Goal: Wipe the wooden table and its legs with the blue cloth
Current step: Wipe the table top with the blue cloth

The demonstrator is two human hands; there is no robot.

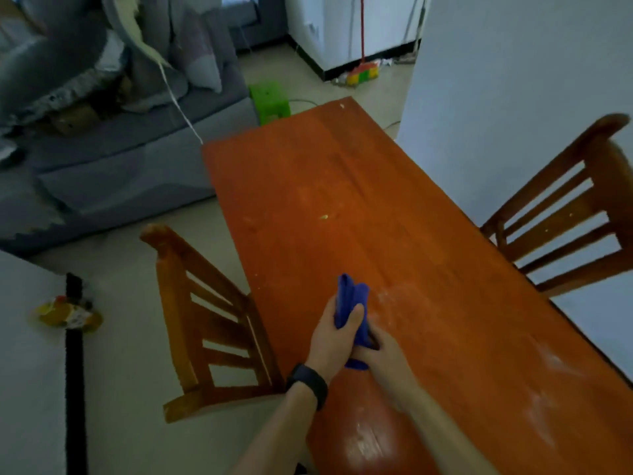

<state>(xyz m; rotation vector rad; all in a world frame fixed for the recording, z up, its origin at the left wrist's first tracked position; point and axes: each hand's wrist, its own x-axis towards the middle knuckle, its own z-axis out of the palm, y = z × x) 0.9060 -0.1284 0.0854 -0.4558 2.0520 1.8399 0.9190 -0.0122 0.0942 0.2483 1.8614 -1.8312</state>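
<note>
1 blue cloth (351, 298), bunched, held above the tabletop by 2 hands: left hand (332, 341) wraps its upper part with the thumb over it, right hand (385, 358) clamps the lower end. 1 black wristband (308, 382) on the left wrist. 1 wooden table (342, 180) under the hands; whitish smears just right of them, 1 yellow crumb (323, 217) beyond. 2 wooden chairs: one (191, 303) left of the hands, one (565, 207) far right. Beyond and left: 1 grey sofa (120, 152), 1 green stool (269, 101). Pale floor, white walls, dim light.
</note>
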